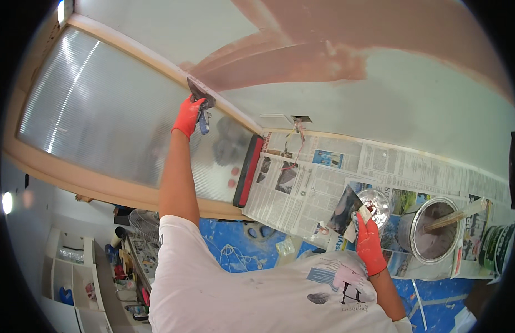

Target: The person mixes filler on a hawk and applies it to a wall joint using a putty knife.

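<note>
My left hand [187, 115], in an orange-red glove, is closed around a putty knife [202, 95]. The knife's dark blade lies at the wall's edge beside the wooden frame, and its blue handle hangs below my fingers. My right hand [369, 245], gloved alike, is lower down over the newspaper. It grips a wide filling knife [346, 208] whose broad blade looks dark, with pale filler near my fingers. Close behind that hand is a round metal lid [376, 204]. The wall [429, 94] carries wet-looking pinkish-brown filler [302, 64] in broad patches.
An open tin [419, 240] of greyish filler holds a wooden stick [457, 215]. Newspaper [318, 194] covers the ledge. Loose wires [298, 130] stick out of a wall opening. A ribbed translucent panel [102, 105] stands left. A fan [144, 225] and blue sheeting [230, 244] lie below.
</note>
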`<action>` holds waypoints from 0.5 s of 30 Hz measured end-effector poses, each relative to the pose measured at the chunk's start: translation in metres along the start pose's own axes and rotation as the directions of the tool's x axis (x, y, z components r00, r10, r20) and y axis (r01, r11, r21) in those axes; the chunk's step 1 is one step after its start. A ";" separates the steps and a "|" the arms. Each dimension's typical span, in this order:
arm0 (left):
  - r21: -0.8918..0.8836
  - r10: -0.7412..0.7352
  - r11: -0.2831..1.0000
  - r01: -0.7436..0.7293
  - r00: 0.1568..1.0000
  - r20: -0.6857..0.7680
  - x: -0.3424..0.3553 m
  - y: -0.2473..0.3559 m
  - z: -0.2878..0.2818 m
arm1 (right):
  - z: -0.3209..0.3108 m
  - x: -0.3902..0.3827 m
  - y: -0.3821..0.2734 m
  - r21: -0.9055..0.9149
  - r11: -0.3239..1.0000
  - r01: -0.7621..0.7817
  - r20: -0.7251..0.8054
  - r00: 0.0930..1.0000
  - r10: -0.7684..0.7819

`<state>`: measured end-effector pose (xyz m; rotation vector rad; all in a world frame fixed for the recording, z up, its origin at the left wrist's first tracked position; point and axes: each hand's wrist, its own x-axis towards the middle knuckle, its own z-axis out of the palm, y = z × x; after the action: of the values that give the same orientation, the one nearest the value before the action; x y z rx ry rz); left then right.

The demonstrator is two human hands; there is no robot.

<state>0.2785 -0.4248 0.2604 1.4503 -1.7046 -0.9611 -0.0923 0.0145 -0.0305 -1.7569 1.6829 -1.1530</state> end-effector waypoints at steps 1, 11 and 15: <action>0.011 -0.008 1.000 0.008 1.000 0.002 0.003 -0.001 -0.002 | 0.002 -0.001 0.000 -0.003 1.000 0.001 -0.012 1.000 -0.002; -0.003 -0.042 0.999 0.043 0.991 0.127 0.041 -0.026 0.000 | -0.004 -0.016 0.010 -0.050 0.998 -0.046 -0.038 0.998 0.044; -0.111 -0.043 0.992 0.060 0.988 0.151 0.044 -0.024 0.010 | -0.014 -0.021 0.014 -0.074 0.995 -0.064 -0.039 0.997 0.061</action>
<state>0.2749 -0.4698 0.2364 1.3832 -1.6929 -1.2018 -0.1098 0.0356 -0.0398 -1.7237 1.8117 -1.1148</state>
